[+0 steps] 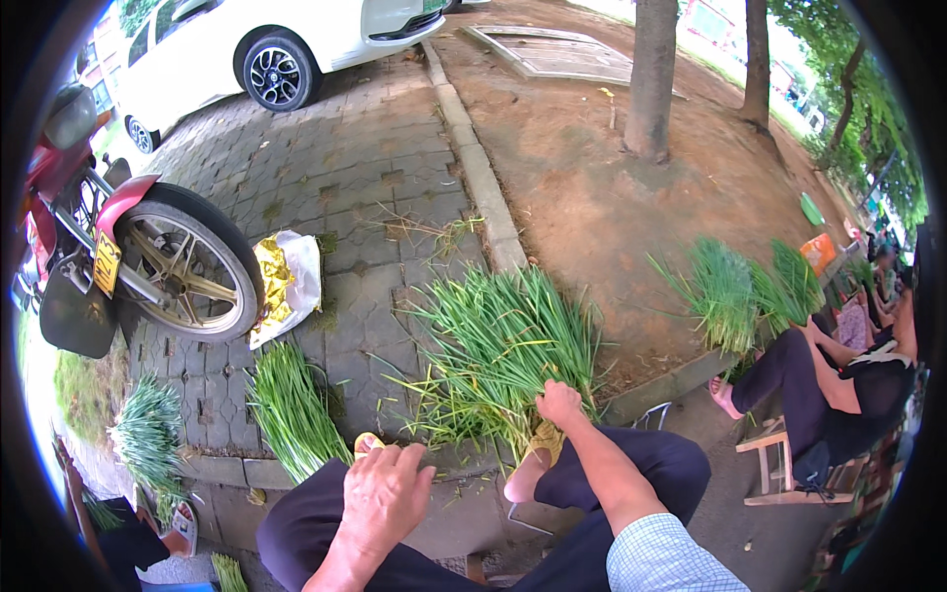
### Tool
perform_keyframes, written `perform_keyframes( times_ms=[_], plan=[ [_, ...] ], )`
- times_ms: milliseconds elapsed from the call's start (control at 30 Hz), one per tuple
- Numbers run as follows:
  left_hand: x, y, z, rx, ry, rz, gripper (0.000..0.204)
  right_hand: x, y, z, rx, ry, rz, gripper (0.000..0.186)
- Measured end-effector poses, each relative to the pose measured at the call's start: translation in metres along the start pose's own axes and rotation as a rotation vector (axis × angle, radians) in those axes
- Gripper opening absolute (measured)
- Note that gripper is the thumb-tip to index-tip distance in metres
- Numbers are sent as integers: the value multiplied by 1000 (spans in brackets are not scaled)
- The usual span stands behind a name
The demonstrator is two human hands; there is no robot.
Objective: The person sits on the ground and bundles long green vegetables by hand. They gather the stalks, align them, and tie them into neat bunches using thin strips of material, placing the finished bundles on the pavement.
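Biggest thing out here is the white car (340,22) at the far edge of the paving, then the red motorcycle (133,222) over on the left, and now down to the main attraction: a broad heap of long green stalks (503,331), spread on the paving by the kerb, right in front of the person's knees, tips fanning away and the ruffled, yellowing near side toward the feet. Each blade looks thin and light, so I'd call it a soft, bendy load, springy in bulk but easy to crease or bruise one by one, and perhaps slippery if there's moisture on it, which I can't tell from here. Next size down, the neater green bundle (294,407) to the left, blades lying nearly parallel, pale ends toward the person; that one looks far simpler to lift in one go, taken around the firmer-looking pale end rather than by the floppy tips. The tangled heap asks for more care: a small handful, low on the stalks, with a light squeeze. And the hands! The left hand (387,491) hangs above the left knee, fingers loosely bent, thumb apart, nothing visible in it, though the palm is hidden. The right hand (561,403) is down at the heap's near side, fingers curled in narrow against the blades; whether it actually pinches any, I cannot tell. Smallest of all, a few loose strands (456,237) beyond the heap.
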State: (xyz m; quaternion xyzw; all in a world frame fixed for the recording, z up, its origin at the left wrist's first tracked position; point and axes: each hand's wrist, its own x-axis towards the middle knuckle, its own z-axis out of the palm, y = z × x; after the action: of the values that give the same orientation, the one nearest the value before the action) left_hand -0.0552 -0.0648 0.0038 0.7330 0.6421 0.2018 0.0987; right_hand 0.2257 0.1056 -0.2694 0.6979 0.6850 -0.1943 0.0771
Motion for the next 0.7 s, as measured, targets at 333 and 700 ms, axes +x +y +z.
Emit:
perform_keyframes(
  times_ms=[333,700],
  plan=[
    [6,3,1,-29,-50,-32,27,1,-17,8,-363,-17,-52,37],
    [7,-4,3,8,-70,-52,31,2,-27,16,-316,207,-152,51]
  ],
)
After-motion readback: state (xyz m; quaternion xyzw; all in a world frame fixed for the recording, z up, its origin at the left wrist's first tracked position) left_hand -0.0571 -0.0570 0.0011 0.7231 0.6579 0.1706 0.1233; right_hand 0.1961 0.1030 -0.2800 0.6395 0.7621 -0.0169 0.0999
